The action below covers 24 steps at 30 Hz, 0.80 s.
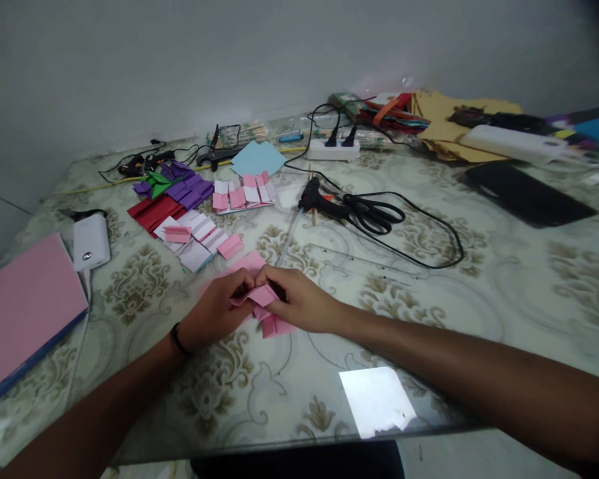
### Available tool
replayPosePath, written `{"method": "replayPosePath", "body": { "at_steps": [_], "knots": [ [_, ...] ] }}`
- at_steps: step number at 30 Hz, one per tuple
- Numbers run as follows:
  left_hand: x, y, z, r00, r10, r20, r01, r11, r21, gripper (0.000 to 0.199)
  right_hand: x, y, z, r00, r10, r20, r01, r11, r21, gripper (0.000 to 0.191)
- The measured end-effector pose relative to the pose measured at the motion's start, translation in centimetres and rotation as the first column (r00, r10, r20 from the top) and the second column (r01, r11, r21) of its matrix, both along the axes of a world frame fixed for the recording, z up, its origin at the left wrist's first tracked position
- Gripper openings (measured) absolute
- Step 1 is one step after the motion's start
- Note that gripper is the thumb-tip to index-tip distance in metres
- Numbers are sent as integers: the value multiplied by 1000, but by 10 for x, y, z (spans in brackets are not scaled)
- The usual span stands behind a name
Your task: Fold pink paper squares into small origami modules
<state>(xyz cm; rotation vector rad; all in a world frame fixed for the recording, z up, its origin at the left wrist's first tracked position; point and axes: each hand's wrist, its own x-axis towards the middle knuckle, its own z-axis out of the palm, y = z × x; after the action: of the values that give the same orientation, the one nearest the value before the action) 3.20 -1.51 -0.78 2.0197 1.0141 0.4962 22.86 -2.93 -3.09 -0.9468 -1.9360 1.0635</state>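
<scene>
The folded pink paper [262, 294] is held just above the patterned tabletop [324, 352], near the middle of the view and well in from the near table edge. A matte, light pink surface is shown, bent into a raised flap with a sharp crease. It is pinched from one side by the left hand [218, 307] and from the other by the right hand [302, 303], both with fingers curled in and thumbs pressed toward each other.

More pink paper is seen behind the knuckles and below the thumbs; whether it is joined to the held flap cannot be told. The fingertips are mostly hidden by the paper and the curled fingers. The pink sheet [27, 309] at the far left is cut off by the picture's side.

Beyond the hands, the white-and-pink folded papers [199, 236] are set near, with the glue gun [324, 201] and black-handled scissors [377, 214] lying farther to the right. Open tabletop is left between the hands and the near edge, broken only by a bright white patch [378, 401], and more is left beyond the right forearm.
</scene>
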Motion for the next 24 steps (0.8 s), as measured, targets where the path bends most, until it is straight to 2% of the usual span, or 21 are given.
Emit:
{"method": "replayPosePath", "body": {
  "at_steps": [24],
  "knots": [
    [0,1,0,1000,-18,19,18,999,31,3,0,-1,3,1000,7,-1,-7,1000,-25,7]
  ]
}}
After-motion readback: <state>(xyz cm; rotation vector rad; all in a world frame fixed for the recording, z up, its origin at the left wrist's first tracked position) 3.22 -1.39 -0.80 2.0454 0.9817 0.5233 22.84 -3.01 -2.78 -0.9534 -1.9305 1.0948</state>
